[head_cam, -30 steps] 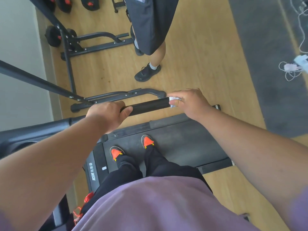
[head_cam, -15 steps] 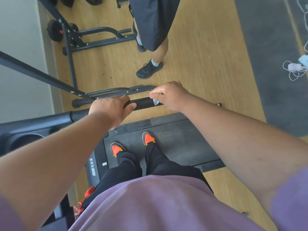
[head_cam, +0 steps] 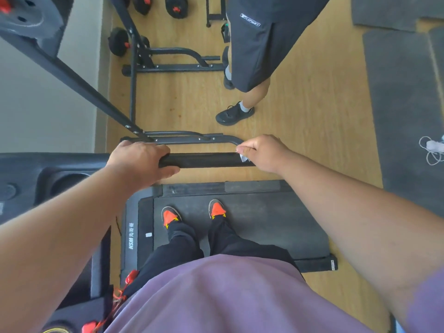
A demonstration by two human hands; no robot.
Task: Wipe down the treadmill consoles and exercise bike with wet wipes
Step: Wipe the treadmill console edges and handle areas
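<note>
Currently: my right hand [head_cam: 263,153], pinching the wet wipe [head_cam: 243,157], is back at the handrail's [head_cam: 206,160] outer end after sweeping inward; my left hand [head_cam: 141,162] grips its console end, so the rail looks nearly done.

both hands [head_cam: 141,162] [head_cam: 264,153] grip handlebar [head_cam: 206,160], seemingly wipe [head_cam: 244,158].
</note>
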